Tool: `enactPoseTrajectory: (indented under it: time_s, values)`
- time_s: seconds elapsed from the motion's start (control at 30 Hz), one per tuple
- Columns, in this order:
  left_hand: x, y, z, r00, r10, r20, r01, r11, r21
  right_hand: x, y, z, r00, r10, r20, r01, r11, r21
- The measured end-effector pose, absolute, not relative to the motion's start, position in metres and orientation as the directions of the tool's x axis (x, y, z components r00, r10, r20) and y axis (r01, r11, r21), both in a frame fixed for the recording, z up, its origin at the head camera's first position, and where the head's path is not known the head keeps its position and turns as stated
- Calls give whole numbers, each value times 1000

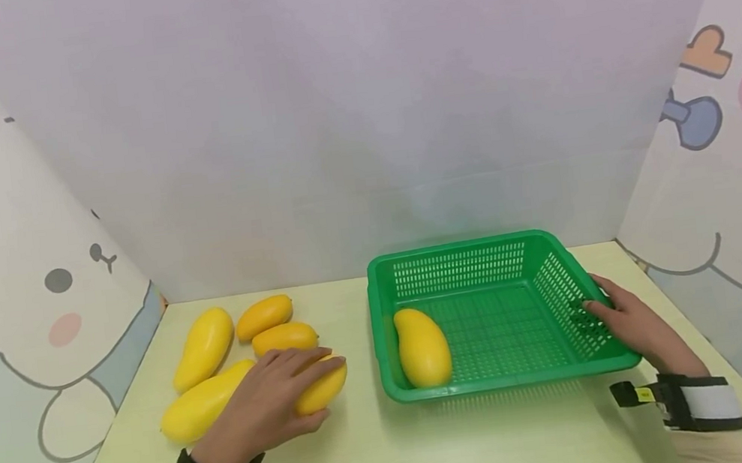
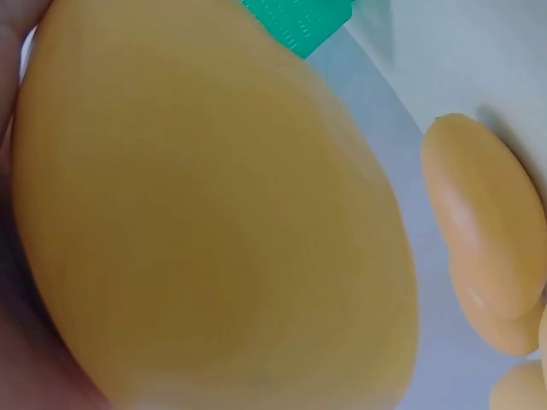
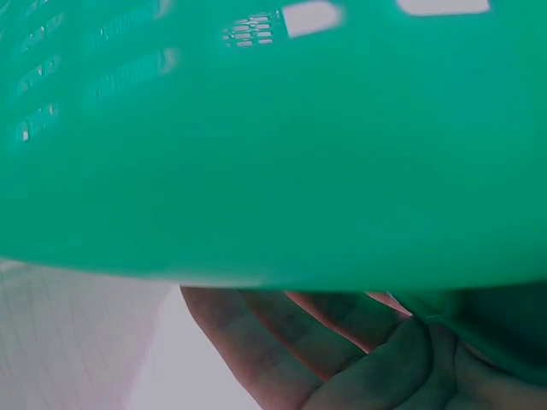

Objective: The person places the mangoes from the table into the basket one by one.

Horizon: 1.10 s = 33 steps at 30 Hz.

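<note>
My left hand [image 1: 270, 402] grips a yellow mango [image 1: 325, 389] near the middle of the table. In the left wrist view that mango [image 2: 214, 213] fills most of the picture, and only a bit of the hand shows at the left edge. To the right stands a green plastic basket [image 1: 495, 383] with slotted walls. One yellow mango [image 1: 424, 348] lies inside it against the left wall. At the basket's right side my right hand [image 1: 642, 331] holds the rim, thumb inside. The right wrist view shows the fingers [image 3: 256, 342] under the green rim.
Left of the basket lie two small orange-yellow mangoes, one farther back [image 1: 264, 316] and one nearer [image 1: 285, 338]. Two larger yellow mangoes, one upright [image 1: 204, 349] and one slanting [image 1: 202, 408], lie at the far left. A pale wall [image 1: 360, 127] stands behind the table.
</note>
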State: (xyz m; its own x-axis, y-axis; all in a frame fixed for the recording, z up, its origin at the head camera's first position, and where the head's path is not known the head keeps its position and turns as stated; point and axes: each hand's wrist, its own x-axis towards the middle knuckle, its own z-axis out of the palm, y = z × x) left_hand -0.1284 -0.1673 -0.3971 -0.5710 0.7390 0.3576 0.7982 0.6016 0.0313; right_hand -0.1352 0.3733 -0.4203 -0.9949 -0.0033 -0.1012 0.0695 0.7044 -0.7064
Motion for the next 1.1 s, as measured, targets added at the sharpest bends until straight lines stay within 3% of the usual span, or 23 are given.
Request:
enactPoseTrajectory:
  time_s: [0.37, 1.1]
  values:
    - [-130, -156, -390, -526, 754, 392, 825, 564, 21, -135, 374, -420, -996, -6, -93, 62, 703, -708]
    - [-131, -144, -383, -534, 747, 395, 825, 563, 51, -135, 373, -420, -995, -10, -97, 63, 700, -711]
